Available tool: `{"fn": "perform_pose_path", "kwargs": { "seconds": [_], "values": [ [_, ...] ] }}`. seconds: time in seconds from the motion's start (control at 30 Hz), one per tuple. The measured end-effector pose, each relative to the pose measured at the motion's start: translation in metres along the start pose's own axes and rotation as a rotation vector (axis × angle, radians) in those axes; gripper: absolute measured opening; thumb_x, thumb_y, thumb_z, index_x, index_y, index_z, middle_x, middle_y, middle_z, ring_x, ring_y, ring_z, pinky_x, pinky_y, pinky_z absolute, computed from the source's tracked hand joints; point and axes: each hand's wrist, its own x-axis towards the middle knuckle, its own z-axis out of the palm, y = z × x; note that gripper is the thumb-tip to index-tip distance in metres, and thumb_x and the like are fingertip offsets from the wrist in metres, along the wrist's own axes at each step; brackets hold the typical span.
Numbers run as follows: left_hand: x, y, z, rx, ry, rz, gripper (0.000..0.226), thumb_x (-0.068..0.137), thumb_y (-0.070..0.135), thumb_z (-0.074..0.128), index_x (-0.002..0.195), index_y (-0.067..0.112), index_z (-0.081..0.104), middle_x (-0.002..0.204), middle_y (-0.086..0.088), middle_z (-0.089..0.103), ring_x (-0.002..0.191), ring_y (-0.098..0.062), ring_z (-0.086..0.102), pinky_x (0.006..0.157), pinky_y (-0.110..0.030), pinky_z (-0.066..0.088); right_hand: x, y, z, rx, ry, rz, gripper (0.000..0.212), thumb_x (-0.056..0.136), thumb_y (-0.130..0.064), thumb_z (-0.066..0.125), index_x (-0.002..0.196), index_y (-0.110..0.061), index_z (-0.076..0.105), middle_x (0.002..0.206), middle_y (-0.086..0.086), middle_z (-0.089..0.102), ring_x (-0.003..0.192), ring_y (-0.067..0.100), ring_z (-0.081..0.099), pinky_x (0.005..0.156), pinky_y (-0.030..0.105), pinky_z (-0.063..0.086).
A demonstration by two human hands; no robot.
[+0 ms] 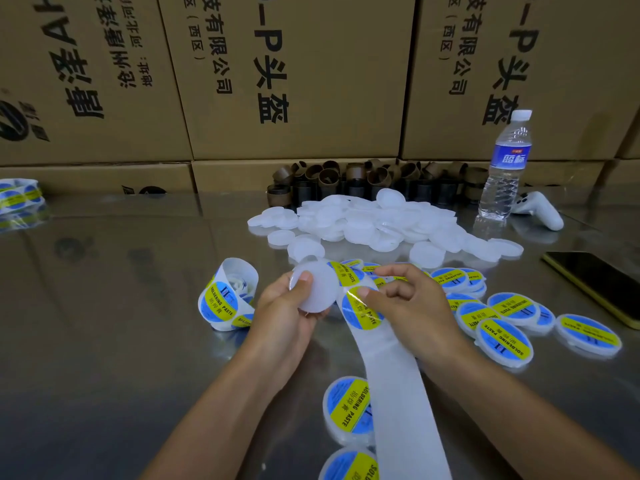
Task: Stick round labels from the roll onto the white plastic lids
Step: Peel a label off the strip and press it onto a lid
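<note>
My left hand grips a bare white plastic lid above the metal table. My right hand pinches the edge of a round blue and yellow label that sits on the white backing strip. The strip runs from under my hands down to the frame's lower edge. The label roll lies to the left of my left hand. A heap of unlabelled white lids lies behind my hands. Labelled lids are spread to the right, and two more labelled lids lie near the bottom.
Cardboard boxes wall off the back. Brown cardboard rings are piled before them. A water bottle and a white controller stand at the right, a phone at the right edge. Another label roll lies far left.
</note>
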Motion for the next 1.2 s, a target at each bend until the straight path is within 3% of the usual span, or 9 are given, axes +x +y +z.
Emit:
{"fn": "perform_pose_path", "kwargs": {
  "seconds": [0.07,0.17,0.37,0.53,0.63,0.73,0.83,1.03,1.2],
  "values": [
    [0.0,0.0,0.001,0.006,-0.009,0.005,0.025,0.099,0.006,0.038,0.111,-0.002,0.058,0.105,-0.015,0.068,0.094,-0.022,0.065,0.076,-0.027,0.054,0.0,-0.003,-0.003,0.092,-0.02,0.05,0.024,0.078,-0.012,0.075,0.097,-0.02,0.062,0.072,0.001,0.066,0.063,0.007,0.059,0.057,0.017,0.045],
    [0.0,0.001,0.001,0.018,-0.01,0.018,0.023,0.098,0.003,0.039,0.103,0.006,0.062,0.088,-0.003,0.073,0.08,-0.012,0.069,0.07,-0.021,0.056,-0.001,-0.004,-0.005,0.218,-0.049,0.083,0.023,0.08,-0.009,0.072,0.096,-0.023,0.064,0.083,0.0,0.072,0.072,0.012,0.067,0.066,0.025,0.053],
    [-0.001,-0.001,-0.002,0.156,-0.014,0.046,0.026,0.098,-0.001,0.038,0.109,0.005,0.06,0.108,-0.012,0.066,0.1,-0.023,0.061,0.082,-0.024,0.051,0.0,-0.007,-0.004,0.293,-0.052,0.05,0.022,0.082,-0.005,0.068,0.094,-0.024,0.065,0.087,0.007,0.072,0.075,0.021,0.066,0.078,0.038,0.053],
    [-0.005,-0.004,-0.001,0.228,-0.117,0.029,0.028,0.099,0.008,0.041,0.118,-0.001,0.06,0.115,-0.019,0.068,0.107,-0.031,0.063,0.097,-0.042,0.048,-0.004,-0.003,0.001,0.235,-0.071,-0.058,0.02,0.079,-0.003,0.071,0.089,-0.02,0.065,0.077,0.002,0.07,0.067,0.011,0.066,0.065,0.023,0.054],
    [-0.008,-0.004,-0.001,0.275,-0.166,0.036,0.034,0.088,0.025,0.053,0.11,0.002,0.065,0.108,-0.017,0.071,0.098,-0.027,0.066,0.093,-0.041,0.05,-0.006,0.001,0.004,0.071,-0.014,-0.207,0.021,0.077,-0.005,0.074,0.085,-0.023,0.065,0.08,-0.001,0.068,0.073,0.007,0.062,0.071,0.022,0.051],
    [-0.009,-0.004,-0.001,0.319,-0.205,0.058,0.036,0.084,0.032,0.056,0.108,0.007,0.068,0.104,-0.016,0.072,0.098,-0.029,0.068,0.093,-0.043,0.051,-0.007,0.006,0.004,-0.287,0.055,-0.474,0.022,0.076,-0.015,0.077,0.087,-0.029,0.064,0.084,-0.01,0.064,0.08,0.002,0.056,0.07,0.009,0.04],
    [-0.01,-0.002,-0.002,0.307,-0.193,0.049,0.035,0.083,0.033,0.058,0.105,0.008,0.068,0.104,-0.015,0.072,0.096,-0.029,0.069,0.096,-0.05,0.049,-0.006,0.01,0.004,-0.566,0.147,-0.72,0.024,0.077,-0.027,0.074,0.1,-0.021,0.069,0.091,-0.008,0.058,0.088,0.008,0.049,0.074,0.014,0.037],
    [-0.015,0.002,0.002,0.301,-0.161,0.048,0.053,0.08,0.037,0.061,0.107,-0.008,0.058,0.107,-0.022,0.069,0.112,-0.042,0.06,0.104,-0.06,0.038,-0.001,0.011,-0.002,-0.659,0.2,-0.906,0.025,0.077,-0.026,0.071,0.098,-0.013,0.073,0.096,0.002,0.065,0.096,0.016,0.05,0.08,0.031,0.043],
    [-0.016,0.002,0.004,0.321,-0.148,0.052,0.052,0.079,0.04,0.06,0.105,-0.006,0.06,0.106,-0.019,0.07,0.109,-0.036,0.063,0.107,-0.057,0.036,0.001,0.009,-0.003,-0.733,0.178,-0.985,0.021,0.077,-0.026,0.071,0.095,-0.016,0.074,0.093,-0.004,0.072,0.101,0.02,0.061,0.088,0.031,0.039]
  ]
}}
